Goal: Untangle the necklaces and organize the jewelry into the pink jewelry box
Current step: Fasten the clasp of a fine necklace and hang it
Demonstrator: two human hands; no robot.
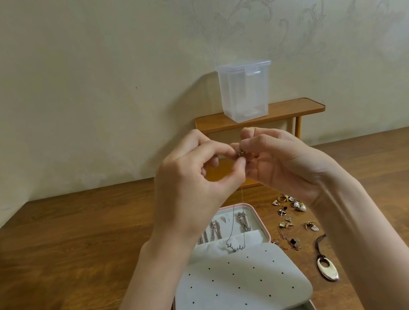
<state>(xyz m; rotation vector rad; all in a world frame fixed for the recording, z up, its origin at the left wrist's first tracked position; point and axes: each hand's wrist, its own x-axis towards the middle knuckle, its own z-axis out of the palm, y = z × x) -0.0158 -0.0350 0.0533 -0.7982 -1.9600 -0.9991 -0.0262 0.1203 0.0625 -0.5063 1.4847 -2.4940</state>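
My left hand [192,184] and my right hand [284,165] are raised above the table, and their fingertips pinch one small gold piece of jewelry [240,152] between them. A very thin chain [243,193] hangs down from it. Below lies the open pink jewelry box [260,216], with chains and a silver antler necklace [234,245] in its lid. A white perforated earring panel [238,291] covers the lower tray.
Right of the box lie several loose earrings and rings [290,208], a rose-gold chain with a black stone [291,243] and a dark cord necklace with an oval pendant [327,268]. A clear plastic container [245,91] stands on a small wooden shelf [299,108] by the wall.
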